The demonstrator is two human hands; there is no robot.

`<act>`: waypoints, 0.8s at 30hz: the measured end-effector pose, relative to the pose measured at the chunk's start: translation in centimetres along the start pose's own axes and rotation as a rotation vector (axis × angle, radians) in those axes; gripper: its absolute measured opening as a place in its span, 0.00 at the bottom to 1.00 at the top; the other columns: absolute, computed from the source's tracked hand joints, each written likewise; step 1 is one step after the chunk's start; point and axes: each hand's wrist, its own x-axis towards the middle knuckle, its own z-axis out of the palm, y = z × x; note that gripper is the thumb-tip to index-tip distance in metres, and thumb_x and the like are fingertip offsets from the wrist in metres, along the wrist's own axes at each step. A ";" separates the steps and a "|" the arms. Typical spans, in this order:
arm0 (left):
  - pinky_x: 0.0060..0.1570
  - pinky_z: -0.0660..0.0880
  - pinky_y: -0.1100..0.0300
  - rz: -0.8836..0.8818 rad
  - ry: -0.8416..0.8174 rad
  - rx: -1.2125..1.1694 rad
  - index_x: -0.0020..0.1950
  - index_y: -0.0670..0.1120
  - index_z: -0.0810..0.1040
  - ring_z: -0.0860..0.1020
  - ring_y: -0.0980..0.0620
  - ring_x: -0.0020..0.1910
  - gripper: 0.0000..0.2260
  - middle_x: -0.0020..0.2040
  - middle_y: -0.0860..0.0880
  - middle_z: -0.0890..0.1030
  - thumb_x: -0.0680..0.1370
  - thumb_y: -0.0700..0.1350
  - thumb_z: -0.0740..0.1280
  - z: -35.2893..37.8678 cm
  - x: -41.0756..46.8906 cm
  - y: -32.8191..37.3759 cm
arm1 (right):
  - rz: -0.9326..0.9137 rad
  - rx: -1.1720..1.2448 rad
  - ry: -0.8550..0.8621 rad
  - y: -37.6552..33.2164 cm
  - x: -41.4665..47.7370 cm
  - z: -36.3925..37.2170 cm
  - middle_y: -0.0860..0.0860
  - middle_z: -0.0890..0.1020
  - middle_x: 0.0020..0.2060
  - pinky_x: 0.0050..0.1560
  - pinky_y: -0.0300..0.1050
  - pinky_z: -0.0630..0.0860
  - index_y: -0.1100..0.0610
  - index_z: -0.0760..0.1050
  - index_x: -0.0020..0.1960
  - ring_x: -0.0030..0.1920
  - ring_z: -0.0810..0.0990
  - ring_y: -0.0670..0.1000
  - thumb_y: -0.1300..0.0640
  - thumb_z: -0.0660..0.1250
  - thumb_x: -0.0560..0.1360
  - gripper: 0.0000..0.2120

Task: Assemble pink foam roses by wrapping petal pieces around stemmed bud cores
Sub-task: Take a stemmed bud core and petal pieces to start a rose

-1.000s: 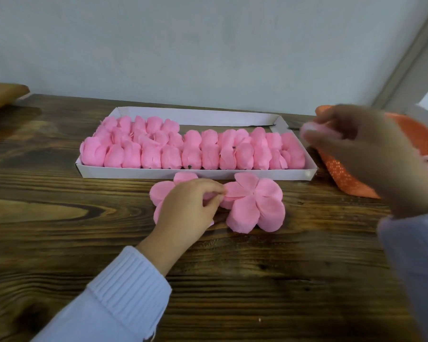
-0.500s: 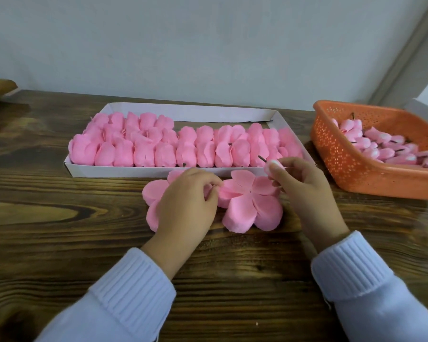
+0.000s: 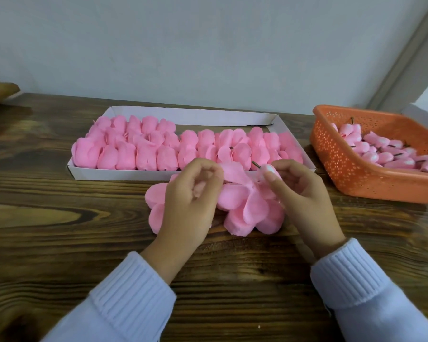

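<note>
Two flat pink petal pieces lie on the wooden worktop (image 3: 60,230), just in front of one white cardboard tray (image 3: 208,116). The first petal piece (image 3: 156,203) sits mostly under the left hand (image 3: 190,201). The second petal piece (image 3: 247,206) lies between the two hands. The left fingers (image 3: 208,169) are curled and pinch its upper petal at the edge. The right hand (image 3: 306,193) holds one bud core (image 3: 266,171) above that piece, fingers (image 3: 274,180) closed round it and its dark stem (image 3: 255,164) pointing up and left. The tray holds finished roses (image 3: 146,154), packed too tightly to count. One orange perforated basket (image 3: 343,164) at the right holds a heap of spare bud cores (image 3: 380,154), well over a dozen.
</note>
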 end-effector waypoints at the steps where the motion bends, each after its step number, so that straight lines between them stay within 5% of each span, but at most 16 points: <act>1: 0.38 0.72 0.70 -0.017 0.004 -0.053 0.43 0.52 0.78 0.76 0.62 0.38 0.05 0.37 0.54 0.79 0.73 0.52 0.66 0.0 -0.1 0.1 | -0.006 0.034 -0.025 -0.1 -0.1 0.0 0.50 0.85 0.44 0.47 0.43 0.77 0.53 0.81 0.49 0.46 0.83 0.48 0.47 0.70 0.72 0.10; 6: 0.33 0.72 0.70 -0.073 -0.004 -0.191 0.44 0.49 0.74 0.74 0.62 0.32 0.09 0.34 0.55 0.77 0.68 0.44 0.72 0.2 -0.2 0.2 | 0.058 0.263 -0.181 -0.1 -0.4 0.1 0.53 0.85 0.46 0.51 0.50 0.78 0.53 0.82 0.51 0.49 0.82 0.54 0.50 0.72 0.71 0.11; 11: 0.37 0.73 0.70 -0.127 -0.073 -0.157 0.46 0.50 0.74 0.77 0.63 0.35 0.14 0.37 0.56 0.79 0.73 0.32 0.71 0.3 -0.3 0.0 | 0.187 0.657 -0.377 -1.1 -0.4 0.2 0.51 0.83 0.42 0.39 0.48 0.76 0.55 0.82 0.47 0.42 0.80 0.51 0.46 0.74 0.69 0.13; 14: 0.38 0.74 0.70 -0.214 -0.038 -0.183 0.49 0.51 0.74 0.78 0.63 0.37 0.14 0.38 0.57 0.81 0.73 0.33 0.72 0.4 -0.2 0.2 | 0.188 0.659 -0.338 -1.2 -0.4 0.2 0.52 0.84 0.43 0.46 0.44 0.79 0.57 0.83 0.49 0.45 0.83 0.49 0.50 0.76 0.68 0.14; 18: 0.43 0.80 0.59 -0.607 -0.122 -0.755 0.56 0.45 0.78 0.82 0.54 0.44 0.20 0.44 0.50 0.84 0.66 0.45 0.77 0.1 0.0 0.4 | 0.129 0.587 -0.203 -1.6 -0.7 0.6 0.50 0.84 0.42 0.46 0.41 0.79 0.55 0.83 0.48 0.44 0.82 0.47 0.46 0.76 0.66 0.15; 20: 0.50 0.80 0.56 -0.651 -0.199 -0.899 0.58 0.42 0.78 0.82 0.50 0.49 0.21 0.48 0.45 0.83 0.66 0.44 0.74 0.0 0.1 0.5 | 0.086 0.557 -0.134 -1.8 -0.9 0.7 0.49 0.84 0.41 0.47 0.41 0.79 0.53 0.83 0.47 0.44 0.83 0.47 0.44 0.77 0.65 0.16; 24: 0.43 0.80 0.61 -0.605 -0.368 -0.718 0.43 0.42 0.85 0.83 0.52 0.44 0.04 0.42 0.45 0.85 0.71 0.40 0.72 0.5 -0.5 0.8 | 0.053 0.565 -0.073 -2.1 -1.0 1.1 0.50 0.84 0.41 0.50 0.44 0.79 0.57 0.81 0.50 0.45 0.82 0.49 0.46 0.76 0.66 0.19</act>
